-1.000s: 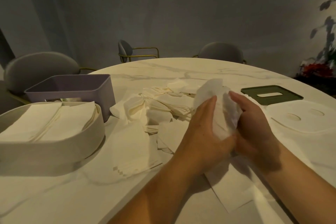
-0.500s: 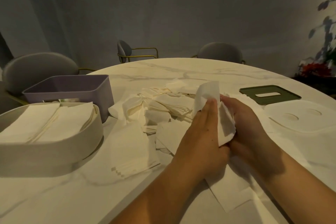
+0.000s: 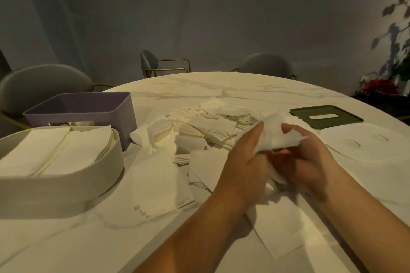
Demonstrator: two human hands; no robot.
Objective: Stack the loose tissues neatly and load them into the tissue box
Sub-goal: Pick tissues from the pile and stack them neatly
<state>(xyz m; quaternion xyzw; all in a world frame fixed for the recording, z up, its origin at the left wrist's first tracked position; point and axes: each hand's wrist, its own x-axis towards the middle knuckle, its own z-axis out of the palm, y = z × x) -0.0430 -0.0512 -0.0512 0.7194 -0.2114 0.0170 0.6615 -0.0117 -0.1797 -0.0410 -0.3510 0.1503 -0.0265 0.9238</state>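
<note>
A crumpled white tissue (image 3: 274, 134) is held between both hands above the table. My left hand (image 3: 244, 162) presses against its left side with the fingers pointing up. My right hand (image 3: 308, 157) grips it from the right, fingers curled round it. Behind them lies a heap of loose tissues (image 3: 206, 126). A flat pile of tissues (image 3: 155, 186) lies to the left of my arms, and more sheets (image 3: 281, 226) lie under them. The beige tissue box (image 3: 55, 180) at the left holds a neat stack of tissues (image 3: 55, 150).
A purple open box (image 3: 88, 108) stands behind the beige one. A green lid with a slot (image 3: 326, 116) and a white lid (image 3: 363, 146) lie at the right. The round marble table (image 3: 221, 86) has grey chairs behind it, and a plant stands at the far right.
The tissue has been lowered and squeezed smaller between my hands. My right hand's fingers have curled tighter round it.
</note>
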